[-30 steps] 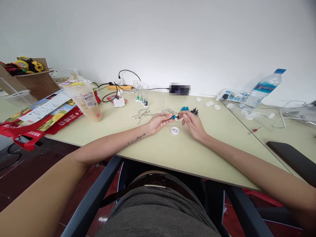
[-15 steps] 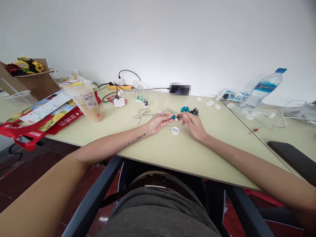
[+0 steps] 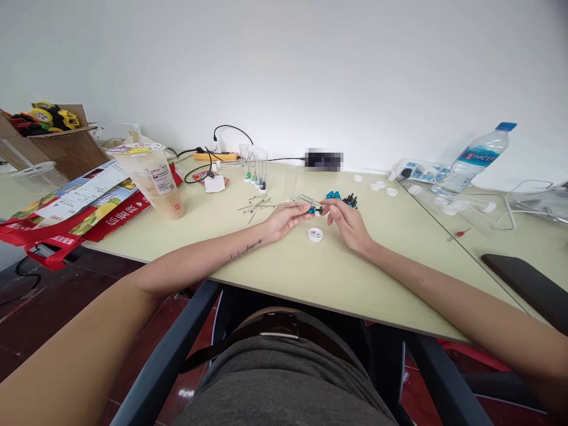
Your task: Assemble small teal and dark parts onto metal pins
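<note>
My left hand pinches a small blue-and-black cylindrical part between thumb and fingers. Close to the black end of that part, my right hand has its fingers curled together; whether a tiny piece is between them is too small to tell. A white round cap with tiny dark bits in it lies on the table just below both hands. Behind the right hand are a pile of small blue parts and a cluster of black parts. Thin metal rods lie scattered beyond the left hand.
Clear tubes stand on white caps toward the wall. A drink cup and red bag are at left. At right are a water bottle, a power strip, loose white caps and a dark phone-like slab.
The hands stay almost in place. My right fingers have shifted very slightly at the end of the blue-and-black part.
</note>
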Motion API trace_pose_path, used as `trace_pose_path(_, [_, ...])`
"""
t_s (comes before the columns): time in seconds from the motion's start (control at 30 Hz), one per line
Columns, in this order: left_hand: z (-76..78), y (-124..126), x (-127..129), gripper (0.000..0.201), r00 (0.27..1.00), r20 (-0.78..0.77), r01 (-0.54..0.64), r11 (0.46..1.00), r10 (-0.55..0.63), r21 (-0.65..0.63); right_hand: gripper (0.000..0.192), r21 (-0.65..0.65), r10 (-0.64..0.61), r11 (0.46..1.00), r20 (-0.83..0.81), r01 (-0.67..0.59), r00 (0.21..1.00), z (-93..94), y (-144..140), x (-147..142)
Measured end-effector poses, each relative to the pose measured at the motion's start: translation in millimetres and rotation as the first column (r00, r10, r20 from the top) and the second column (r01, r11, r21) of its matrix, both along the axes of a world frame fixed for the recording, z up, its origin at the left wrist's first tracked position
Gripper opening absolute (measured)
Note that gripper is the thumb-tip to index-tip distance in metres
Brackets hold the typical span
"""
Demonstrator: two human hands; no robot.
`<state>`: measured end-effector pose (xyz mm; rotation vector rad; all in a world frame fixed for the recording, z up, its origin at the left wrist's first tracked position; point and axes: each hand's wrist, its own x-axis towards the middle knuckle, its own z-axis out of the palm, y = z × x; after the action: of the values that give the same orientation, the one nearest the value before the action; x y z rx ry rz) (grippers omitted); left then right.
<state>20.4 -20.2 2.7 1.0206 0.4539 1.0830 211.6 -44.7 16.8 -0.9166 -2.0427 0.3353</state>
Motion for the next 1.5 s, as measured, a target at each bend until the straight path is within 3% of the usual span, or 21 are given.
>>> trace_pose_path(1.5, [-0.2, -0.8, 0.2, 0.013, 1.000, -0.002, -0.006, 1.000, 0.006, -0.013, 0.043, 0.028, -0.033, 0.999, 0.023, 0.032, 0.999, 0.8, -1.6, -0.5])
